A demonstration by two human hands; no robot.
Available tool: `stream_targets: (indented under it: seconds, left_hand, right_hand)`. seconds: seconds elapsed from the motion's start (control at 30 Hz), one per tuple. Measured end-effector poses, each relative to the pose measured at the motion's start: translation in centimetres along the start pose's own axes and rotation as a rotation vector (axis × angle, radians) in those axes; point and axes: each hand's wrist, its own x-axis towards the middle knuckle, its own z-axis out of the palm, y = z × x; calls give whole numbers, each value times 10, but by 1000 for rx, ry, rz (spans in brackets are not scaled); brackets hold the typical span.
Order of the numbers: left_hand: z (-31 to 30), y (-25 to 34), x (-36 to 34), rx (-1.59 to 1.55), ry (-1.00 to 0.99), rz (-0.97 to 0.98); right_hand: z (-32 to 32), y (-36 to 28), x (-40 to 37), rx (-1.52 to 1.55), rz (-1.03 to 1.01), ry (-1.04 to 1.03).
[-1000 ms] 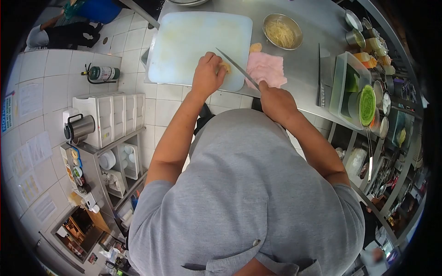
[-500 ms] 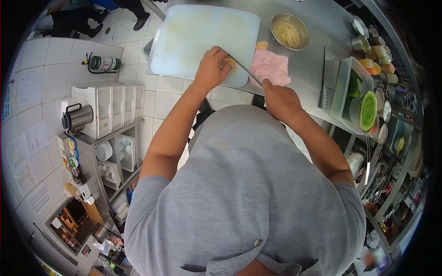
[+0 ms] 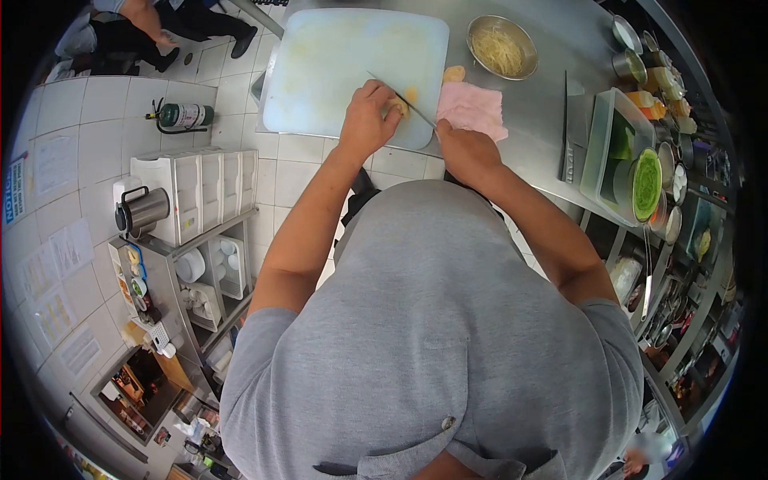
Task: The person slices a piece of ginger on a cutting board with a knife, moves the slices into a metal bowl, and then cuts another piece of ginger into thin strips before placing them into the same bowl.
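Note:
On the white cutting board (image 3: 336, 72), my left hand (image 3: 370, 120) has its fingers curled on a small pale yellow food piece (image 3: 398, 106) near the board's right part. My right hand (image 3: 468, 150) is wrapped round the handle of a knife (image 3: 418, 111). The blade slants up and left over the board, beside the held piece and my left fingertips. A thin yellowish bit lies just past the blade. Right of the board are a pink cloth (image 3: 472, 110) and another pale yellow piece (image 3: 454, 74).
A metal bowl (image 3: 528, 68) of pale shreds stands behind the cloth. At right are a long dark-bladed knife (image 3: 566, 128), a plastic container (image 3: 592, 152) and a strainer with green contents (image 3: 646, 184). Another person's legs (image 3: 204, 22) show at top left.
The knife and my right hand have moved left and slightly up, and the blade tip now reaches past my left fingers. The other person at top left has shifted, an arm now showing.

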Motion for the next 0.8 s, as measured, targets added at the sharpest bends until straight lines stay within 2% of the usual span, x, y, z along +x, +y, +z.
stream_targets:
  seconds: [0.2,0.33,0.57,0.67,0.8]
  left_hand:
    - [3,-4,-1,43,34,32]
    - [3,-3,-3,-23,11,-8]
    - [4,-4,-4,15,49,24]
    - [3,-7,-5,34,42,24]
    - [5,-3,-5,14,56,21]
  right_hand:
    - [-53,-18,-45,-16,48,-90]
    - [-50,-15,-48,-29,45,-120]
    - [10,1,7,2,14,11]
    - [2,1,10,-9,-6,4]
    - [-44,-17,-22,-21,23,-64]
